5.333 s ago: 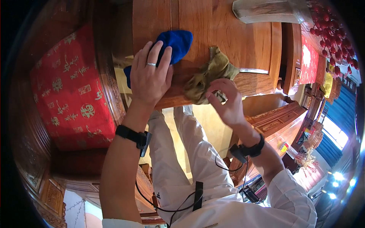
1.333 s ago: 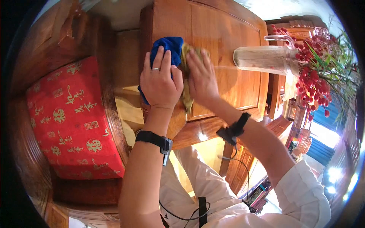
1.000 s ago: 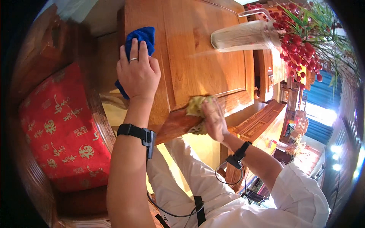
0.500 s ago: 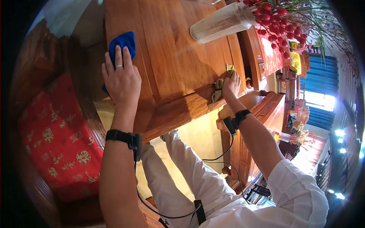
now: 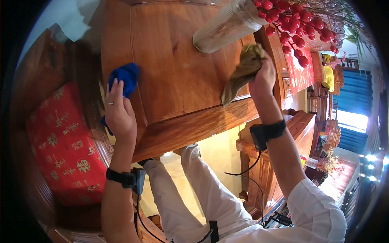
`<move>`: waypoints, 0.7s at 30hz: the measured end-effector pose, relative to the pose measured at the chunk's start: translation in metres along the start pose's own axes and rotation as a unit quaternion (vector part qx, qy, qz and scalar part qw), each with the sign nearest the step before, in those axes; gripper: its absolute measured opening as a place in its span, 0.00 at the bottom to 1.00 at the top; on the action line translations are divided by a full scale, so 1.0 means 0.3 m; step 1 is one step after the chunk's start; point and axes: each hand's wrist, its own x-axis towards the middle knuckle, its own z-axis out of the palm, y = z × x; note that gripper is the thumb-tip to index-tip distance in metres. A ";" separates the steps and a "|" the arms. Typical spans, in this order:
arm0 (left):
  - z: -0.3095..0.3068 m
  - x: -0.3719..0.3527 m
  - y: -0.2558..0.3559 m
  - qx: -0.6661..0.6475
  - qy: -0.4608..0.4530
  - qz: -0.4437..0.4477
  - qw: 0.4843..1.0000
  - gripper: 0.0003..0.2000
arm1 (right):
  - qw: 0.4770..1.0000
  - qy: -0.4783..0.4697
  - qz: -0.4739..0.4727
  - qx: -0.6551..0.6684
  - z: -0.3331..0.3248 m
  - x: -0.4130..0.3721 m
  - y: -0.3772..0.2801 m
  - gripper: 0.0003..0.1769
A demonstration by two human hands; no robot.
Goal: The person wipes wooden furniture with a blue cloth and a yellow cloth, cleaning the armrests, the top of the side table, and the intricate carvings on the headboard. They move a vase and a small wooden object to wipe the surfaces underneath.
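Note:
My left hand (image 5: 120, 115) is at the left edge of a polished wooden table (image 5: 174, 81), its fingers closed on a bunched blue cloth (image 5: 127, 77). A bit of the same cloth shows below the hand. My right hand (image 5: 264, 79) grips a crumpled olive-brown cloth (image 5: 246, 65), which hangs down over the table's right side, close to the vase. The fingers of this hand are partly hidden behind the cloth.
A ribbed glass vase (image 5: 227, 28) with red berry stems (image 5: 300, 24) is on the table. To the left sits a chair with a red patterned cushion (image 5: 67, 150). More carved wooden furniture (image 5: 279, 154) is at the right, near blue curtains (image 5: 355, 91).
My right hand has lifted the olive-brown cloth off the table edge and moved up toward the vase. My left hand has slid toward me and slightly left with the blue cloth.

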 end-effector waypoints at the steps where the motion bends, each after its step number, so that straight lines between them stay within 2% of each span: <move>1: 0.008 0.015 0.019 -0.009 0.012 -0.020 1.000 0.21 | 1.000 -0.002 0.002 0.002 0.019 0.028 -0.011 0.22; 3: 0.043 0.044 0.054 -0.048 0.036 -0.043 0.997 0.19 | 0.974 0.023 -0.134 -0.180 0.057 0.091 -0.020 0.20; 4: 0.058 0.059 0.083 -0.046 0.040 -0.044 0.997 0.19 | 0.975 0.020 -0.135 -0.177 0.113 0.091 -0.044 0.20; 5: 0.074 0.076 0.120 -0.102 0.042 -0.063 0.992 0.18 | 0.996 0.050 -0.067 -0.029 0.186 0.084 -0.073 0.19; 6: 0.091 0.089 0.157 -0.157 0.043 -0.082 0.983 0.18 | 0.990 0.077 0.006 0.119 0.224 0.086 -0.091 0.18; 8: 0.130 0.104 0.221 -0.173 0.045 -0.106 0.978 0.18 | 0.990 0.054 0.019 0.129 0.227 0.127 -0.089 0.18; 10: 0.161 0.110 0.288 -0.283 0.028 -0.172 0.943 0.18 | 0.986 0.006 0.071 0.148 0.197 0.172 -0.083 0.18; 11: 0.182 0.116 0.313 -0.284 0.044 -0.173 0.942 0.18 | 0.975 -0.135 0.031 0.174 0.096 0.232 -0.010 0.19; 12: 0.185 0.134 0.350 -0.284 0.049 -0.176 0.941 0.18 | 0.974 -0.141 0.031 0.172 0.084 0.264 0.005 0.19; 14: 0.185 0.179 0.434 -0.364 0.066 -0.213 0.904 0.17 | 0.973 -0.113 0.099 0.176 0.073 0.327 0.030 0.20; 15: 0.217 0.208 0.460 -0.365 0.124 -0.191 0.903 0.17 | 0.966 -0.189 -0.104 -0.142 -0.095 0.488 0.183 0.22; 17: 0.189 0.305 0.565 -0.448 0.191 -0.211 0.848 0.16 | 0.972 -0.197 -0.073 -0.101 -0.049 0.494 0.155 0.22; 21: 0.204 0.459 0.752 -0.531 0.252 -0.136 0.797 0.16 | 0.979 -0.193 0.051 0.052 0.099 0.436 -0.022 0.25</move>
